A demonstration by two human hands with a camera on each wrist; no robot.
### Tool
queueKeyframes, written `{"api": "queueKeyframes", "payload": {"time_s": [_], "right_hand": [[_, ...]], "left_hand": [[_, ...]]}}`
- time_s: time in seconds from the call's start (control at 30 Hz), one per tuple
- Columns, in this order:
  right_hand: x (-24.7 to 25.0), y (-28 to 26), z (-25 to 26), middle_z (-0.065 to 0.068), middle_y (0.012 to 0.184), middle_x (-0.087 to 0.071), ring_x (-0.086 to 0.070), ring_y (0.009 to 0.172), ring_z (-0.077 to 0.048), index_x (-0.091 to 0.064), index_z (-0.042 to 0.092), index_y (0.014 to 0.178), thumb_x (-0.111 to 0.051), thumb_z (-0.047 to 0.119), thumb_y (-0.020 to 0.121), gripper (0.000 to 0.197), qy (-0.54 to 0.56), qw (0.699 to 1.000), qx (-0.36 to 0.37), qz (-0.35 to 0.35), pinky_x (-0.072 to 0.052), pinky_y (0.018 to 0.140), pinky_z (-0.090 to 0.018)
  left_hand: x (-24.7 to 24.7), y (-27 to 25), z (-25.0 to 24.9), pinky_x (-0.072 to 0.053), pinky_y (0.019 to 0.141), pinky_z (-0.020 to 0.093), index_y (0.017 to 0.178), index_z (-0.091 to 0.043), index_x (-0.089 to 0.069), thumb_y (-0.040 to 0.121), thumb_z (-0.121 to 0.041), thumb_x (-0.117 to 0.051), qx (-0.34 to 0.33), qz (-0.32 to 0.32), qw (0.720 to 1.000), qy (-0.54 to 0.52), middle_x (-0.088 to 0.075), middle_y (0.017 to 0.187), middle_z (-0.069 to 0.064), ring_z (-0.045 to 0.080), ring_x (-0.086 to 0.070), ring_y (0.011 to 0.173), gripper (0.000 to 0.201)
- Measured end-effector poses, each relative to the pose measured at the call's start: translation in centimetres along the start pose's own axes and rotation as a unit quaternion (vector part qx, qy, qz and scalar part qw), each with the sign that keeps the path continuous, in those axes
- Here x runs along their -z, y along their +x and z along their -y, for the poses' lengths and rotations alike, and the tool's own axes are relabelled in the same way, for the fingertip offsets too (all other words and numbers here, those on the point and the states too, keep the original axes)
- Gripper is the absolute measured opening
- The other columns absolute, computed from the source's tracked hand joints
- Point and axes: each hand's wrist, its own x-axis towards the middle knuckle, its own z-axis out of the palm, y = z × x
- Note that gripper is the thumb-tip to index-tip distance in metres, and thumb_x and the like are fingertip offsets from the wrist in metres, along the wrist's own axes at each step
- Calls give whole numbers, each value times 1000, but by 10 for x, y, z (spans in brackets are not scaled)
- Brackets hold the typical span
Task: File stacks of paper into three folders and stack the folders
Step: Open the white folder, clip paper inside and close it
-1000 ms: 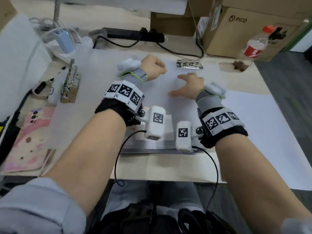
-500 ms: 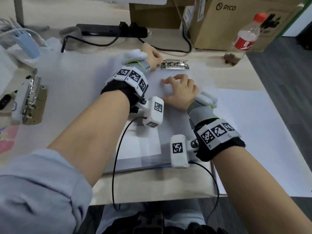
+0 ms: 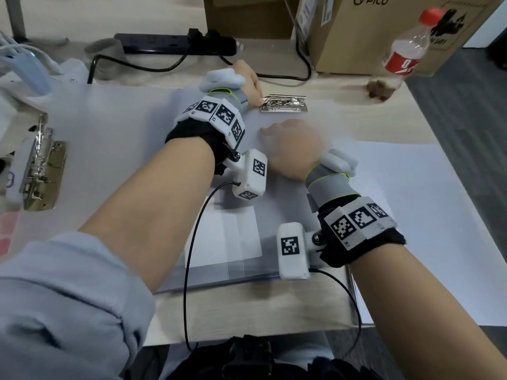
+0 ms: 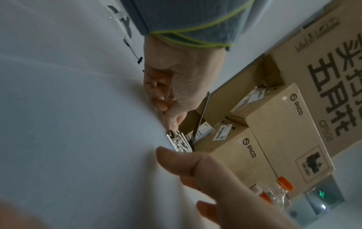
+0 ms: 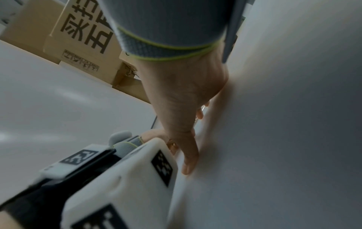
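Observation:
A pale grey folder [image 3: 123, 127] lies open on the desk, with a silver metal clip [image 3: 284, 104] at its far edge. My left hand [image 3: 247, 83] is at the clip's left end. In the left wrist view its curled fingers [image 4: 156, 96] pinch a thin metal lever, and the thumb tip touches the clip [image 4: 179, 143]. My right hand [image 3: 293, 144] rests palm down on the pale sheet just below the clip. In the right wrist view its fingers [image 5: 190, 162] lie straight on the sheet.
A second open folder with a brass-coloured clip [image 3: 41, 165] lies at the left. White paper [image 3: 425, 215] covers the desk's right side. At the back stand cardboard boxes [image 3: 384, 31], a red-capped bottle [image 3: 403, 50] and a black power strip [image 3: 175, 45].
My left hand has moved forward and to the right, from the sheet to the clip's left end. The right hand stays pressed on the sheet below the clip.

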Motion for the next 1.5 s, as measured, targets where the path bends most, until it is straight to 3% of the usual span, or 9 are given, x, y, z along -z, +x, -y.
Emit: {"api": "queueKeyframes", "payload": {"time_s": [0.13,0.33,0.43,0.53,0.6,0.9,1.1,1.2,1.5], "right_hand": [[4,-2,1,0,139,-28,-24,131,-28,-44,38,130,-64,44,77,57,1,1000,1,13,-12,111,-42],[4,-3,5,-2,139,-27,-26,130,-31,-44,36,129,-55,45,86,46,-5,1000,-13,-2,-14,111,-44],[6,-6,4,-3,142,-25,-25,130,-31,-41,37,134,-57,40,87,49,2,1000,-5,8,-12,115,-44],[6,-11,3,-4,145,-23,-24,132,-32,-38,37,138,-56,34,88,53,-3,1000,1,7,-11,116,-44],[6,-14,4,-4,146,-22,-23,133,-32,-36,38,140,-54,34,88,55,-6,1000,-3,8,-11,116,-46],[5,-39,1,-3,149,-20,-19,137,-31,-34,39,141,-59,44,85,62,-4,1000,-8,3,-12,115,-40],[-1,-64,-1,0,153,-15,-12,141,-31,-30,42,143,-58,60,81,70,-2,1000,-15,15,-7,116,-41],[0,-76,-5,1,154,-14,-11,142,-30,-29,40,144,-56,59,83,69,-5,1000,-10,23,-10,117,-40],[8,-111,-24,-6,127,-58,-55,115,-23,-62,15,119,-63,21,86,34,217,967,-17,-134,-42,96,-29]], "left_hand": [[18,-2,-7,-53,70,29,59,-25,-61,80,-21,-75,-28,47,996,-72,-62,55,-7,6,-59,51,25],[24,-15,-50,-55,88,30,95,-21,-71,88,-24,-63,-124,23,990,-68,-71,102,1,18,-66,97,11],[14,-20,-60,-43,71,8,121,-14,-62,99,-19,-44,-139,103,984,-45,-65,114,-3,12,-60,93,29],[5,-25,-64,-38,67,15,135,-13,-49,102,-19,-35,-134,142,980,-42,-61,129,0,13,-57,101,36],[4,-29,-63,-39,64,15,134,-12,-49,102,-18,-35,-127,157,978,-58,-60,131,1,11,-52,99,36],[14,-57,-47,-38,97,23,132,-19,-54,100,-15,-39,-122,141,979,-81,-57,133,4,20,-52,123,35],[10,-88,-25,-37,71,6,132,-7,-52,94,5,-36,-109,127,980,-105,-53,136,14,18,-51,117,43],[4,-109,-16,-39,84,14,132,-5,-51,92,9,-37,-95,129,980,-118,-51,138,15,22,-46,130,44],[-16,-164,-11,-39,99,25,125,-7,-57,91,3,-45,-96,117,979,-139,-56,132,15,22,-51,126,38]]}}
